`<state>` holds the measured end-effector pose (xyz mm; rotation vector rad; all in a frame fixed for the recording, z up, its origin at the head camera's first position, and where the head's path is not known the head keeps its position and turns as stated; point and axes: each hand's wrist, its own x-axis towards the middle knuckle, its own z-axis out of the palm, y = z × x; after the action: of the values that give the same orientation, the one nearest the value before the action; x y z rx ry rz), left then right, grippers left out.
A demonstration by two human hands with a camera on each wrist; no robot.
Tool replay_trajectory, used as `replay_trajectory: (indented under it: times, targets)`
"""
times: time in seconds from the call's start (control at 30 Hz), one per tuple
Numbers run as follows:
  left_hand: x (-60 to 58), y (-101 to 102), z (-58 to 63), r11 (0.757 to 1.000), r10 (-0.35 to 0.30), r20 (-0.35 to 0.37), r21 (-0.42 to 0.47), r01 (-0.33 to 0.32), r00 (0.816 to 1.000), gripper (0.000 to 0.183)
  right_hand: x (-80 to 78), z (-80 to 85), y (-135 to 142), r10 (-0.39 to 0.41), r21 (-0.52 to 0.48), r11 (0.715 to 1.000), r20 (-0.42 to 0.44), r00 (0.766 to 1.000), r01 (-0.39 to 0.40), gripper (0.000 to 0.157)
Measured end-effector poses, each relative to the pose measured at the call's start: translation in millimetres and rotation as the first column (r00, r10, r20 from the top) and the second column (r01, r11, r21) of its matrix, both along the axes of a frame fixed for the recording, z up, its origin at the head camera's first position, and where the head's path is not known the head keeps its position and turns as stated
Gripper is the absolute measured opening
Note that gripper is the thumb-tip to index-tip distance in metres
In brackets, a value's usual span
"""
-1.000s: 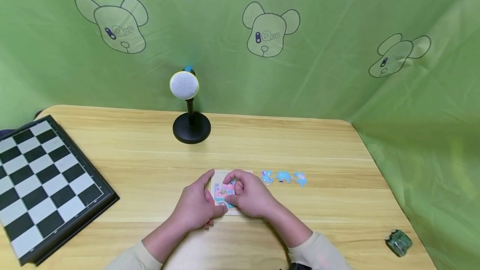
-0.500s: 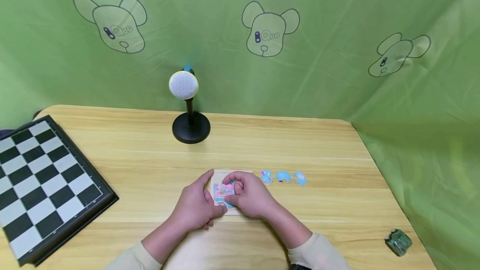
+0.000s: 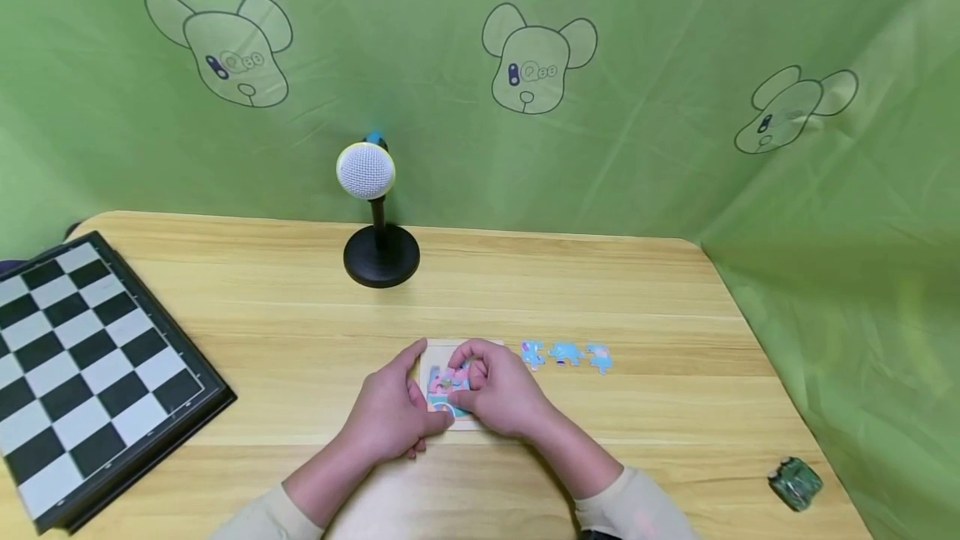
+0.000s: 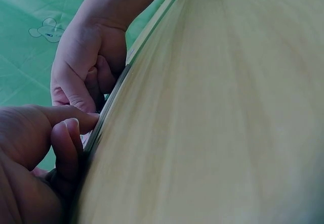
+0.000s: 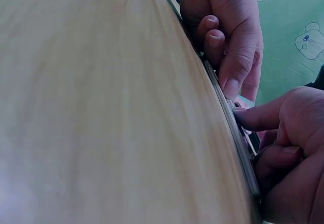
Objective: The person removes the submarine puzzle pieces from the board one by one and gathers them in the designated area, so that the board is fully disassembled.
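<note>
A small, pale puzzle board [image 3: 437, 353] lies flat on the table, partly covered by pink and blue jigsaw pieces [image 3: 438, 398]. My left hand [image 3: 392, 408] grips the board's left side, index finger at its far corner and thumb across the near edge. Over the board's right half, my right hand [image 3: 506, 390] pinches a pink-and-blue puzzle piece [image 3: 460, 375] between thumb and index finger, low against the others. The right hand covers much of the board. In the left wrist view, both hands meet low at the board's edge, the left thumb [image 4: 76, 115] near the right fingers.
Several loose blue puzzle pieces [image 3: 566, 352] lie in a row right of the board. A black-and-white chessboard [image 3: 97, 340] takes up the table's left side. Behind stands a microphone [image 3: 367, 172] on a black round base. A small green object [image 3: 797, 483] sits at the right edge.
The pink piece under the right fingertips has shifted slightly within the board. Both hands keep nearly the same place, and the head view has drifted a little.
</note>
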<state>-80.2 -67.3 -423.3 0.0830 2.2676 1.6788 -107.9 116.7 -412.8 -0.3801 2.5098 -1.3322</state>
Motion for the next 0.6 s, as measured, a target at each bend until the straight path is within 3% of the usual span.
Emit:
replay_trajectory:
  times: [0.6]
  targets:
    - [0.4,-0.5,-0.1,1.0,-0.001,-0.011,-0.007,0.001,1.0,0.1,-1.0,-2.6,1.3,0.062,0.034,0.998,-0.03,0.998,-0.061,0.03]
